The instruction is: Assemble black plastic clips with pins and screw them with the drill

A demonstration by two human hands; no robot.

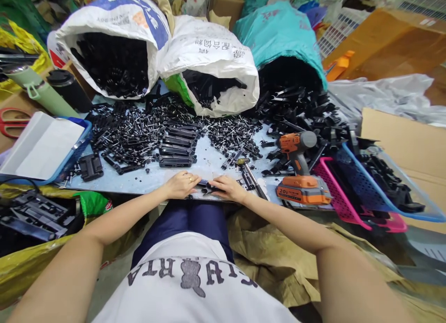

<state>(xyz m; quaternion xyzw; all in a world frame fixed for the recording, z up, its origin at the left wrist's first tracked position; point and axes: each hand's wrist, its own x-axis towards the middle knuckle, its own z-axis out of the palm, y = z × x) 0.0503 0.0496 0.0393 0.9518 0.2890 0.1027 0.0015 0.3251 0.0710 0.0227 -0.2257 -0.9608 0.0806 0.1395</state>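
Counter (139, 182), pale blue, viewed from above and behind its near edge. Left hand (181, 184) and right hand (228, 187) meet at the middle of that edge, fingers bent inward, pinching a small dark part (204, 182) between them from either end. It is largely covered by the fingers, and whether it is one piece or two cannot be told with confidence.

Just beyond the left hand, a row of long black housings (177, 148) runs toward the far edge. To its left spreads a heap of small black parts with metal pins (128, 132); to its right lies a similar, smaller heap (235, 133). A squarish black block (90, 167) lies near the near left corner.

Right of the right hand, a hammer (253, 175) lies aslant, its handle toward the near edge. Farther right, an orange and black cordless drill (300, 162) stands on its battery. A pink basket (325, 179) and a blue basket (369, 179) sit by the near right corner.

Along the far edge, a blue-and-white sack (108, 23), a white sack (209, 46) and a teal sack (278, 35) open toward the person. Larger black pieces (296, 104) lie heaped at the mouth of the teal sack.
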